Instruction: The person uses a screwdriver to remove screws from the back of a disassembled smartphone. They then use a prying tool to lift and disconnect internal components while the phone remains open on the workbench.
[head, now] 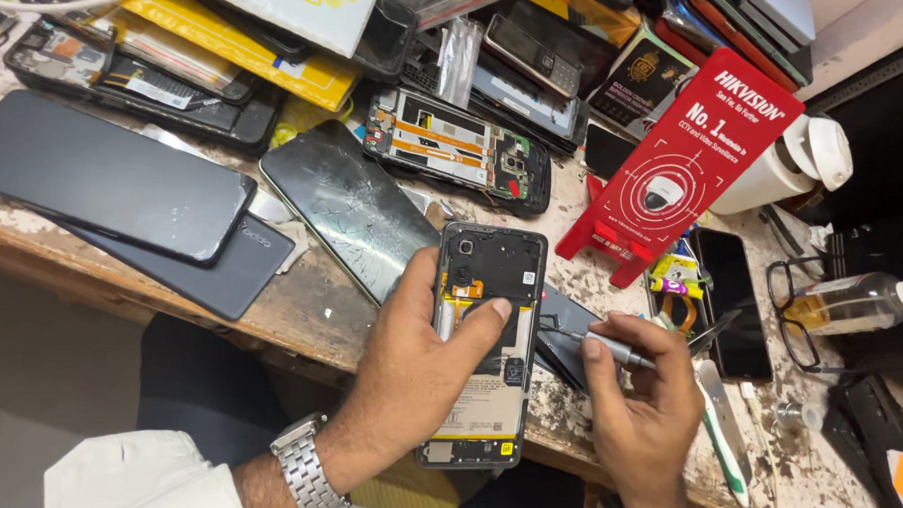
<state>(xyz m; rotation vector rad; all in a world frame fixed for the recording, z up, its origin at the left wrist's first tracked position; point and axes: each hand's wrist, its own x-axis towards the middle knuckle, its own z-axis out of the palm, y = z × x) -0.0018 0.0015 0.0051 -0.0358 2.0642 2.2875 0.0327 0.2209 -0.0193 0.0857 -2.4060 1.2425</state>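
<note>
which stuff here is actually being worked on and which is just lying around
In use: opened phone held by left hand; small screwdriver in right hand.

Lying about: cracked screen, dark phone, red box, glasses, clear bottle.

Worn wooden workbench (303, 309), paint chipped and stained, w/ even light across it. Grey floor (45, 368) below at left. Pale wall (853, 0) top right.

The opened black smartphone with exposed internals (487, 348) lies under the left hand (416, 375); a cracked dark glass screen panel (355, 207) sits beyond it, a slim metal screwdriver (600, 344) just right.
</note>
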